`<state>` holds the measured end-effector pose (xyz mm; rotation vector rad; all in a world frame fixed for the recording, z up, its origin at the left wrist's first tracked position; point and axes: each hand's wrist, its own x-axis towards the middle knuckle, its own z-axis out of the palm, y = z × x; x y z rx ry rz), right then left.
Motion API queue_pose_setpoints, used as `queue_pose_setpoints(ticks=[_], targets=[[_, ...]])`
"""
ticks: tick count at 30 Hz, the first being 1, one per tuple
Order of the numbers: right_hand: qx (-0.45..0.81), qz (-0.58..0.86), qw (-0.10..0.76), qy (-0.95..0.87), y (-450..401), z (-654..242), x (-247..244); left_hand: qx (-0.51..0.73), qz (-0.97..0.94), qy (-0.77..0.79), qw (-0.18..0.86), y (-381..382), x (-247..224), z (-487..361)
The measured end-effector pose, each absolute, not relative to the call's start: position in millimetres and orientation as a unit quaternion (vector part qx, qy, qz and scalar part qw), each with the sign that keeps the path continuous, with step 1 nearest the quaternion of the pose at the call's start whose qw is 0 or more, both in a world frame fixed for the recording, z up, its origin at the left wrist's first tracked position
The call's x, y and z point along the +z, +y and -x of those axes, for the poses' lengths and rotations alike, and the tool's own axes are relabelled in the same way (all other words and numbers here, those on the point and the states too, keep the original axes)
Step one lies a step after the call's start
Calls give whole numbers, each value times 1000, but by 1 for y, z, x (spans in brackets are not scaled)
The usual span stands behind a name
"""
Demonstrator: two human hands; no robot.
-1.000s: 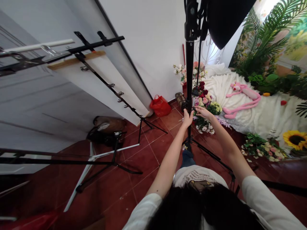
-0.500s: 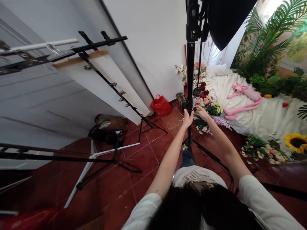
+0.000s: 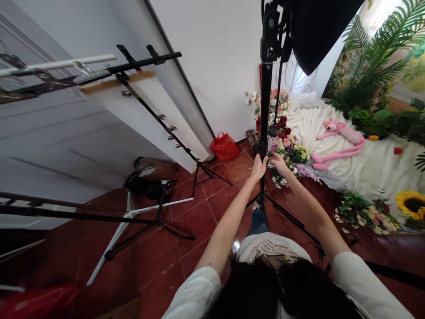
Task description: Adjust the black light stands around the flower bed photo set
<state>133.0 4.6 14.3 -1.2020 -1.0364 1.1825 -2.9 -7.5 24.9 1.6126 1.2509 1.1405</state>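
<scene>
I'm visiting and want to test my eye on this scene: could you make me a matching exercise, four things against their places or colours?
1. Left hand
2. Pink plush toy
3. Red bag
4. Sunflower

A. On the white cloth
B. Yellow around a dark centre
C. At the black pole
D. On the tiled floor, near the wall

Pairs: 1-C, 2-A, 3-D, 4-B

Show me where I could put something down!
Bare floor lies between the low white pole and the left arm; bare cloth, between the pink toy and the sunflower. It's crowded around the tall stand, with flowers close by.
</scene>
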Motion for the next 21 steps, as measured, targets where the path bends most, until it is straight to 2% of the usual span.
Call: queue_pose_setpoints(ticks=[4,18,21], targets=[[499,469,505,-525,-2,-114,13,426,-663,506,351,-5,26,11],[437,463,518,-572,6,-94,8,457,-704,480,256,3,56,17],[445,455,517,-573,6,-94,8,447,-712,471,268,11,69,18]])
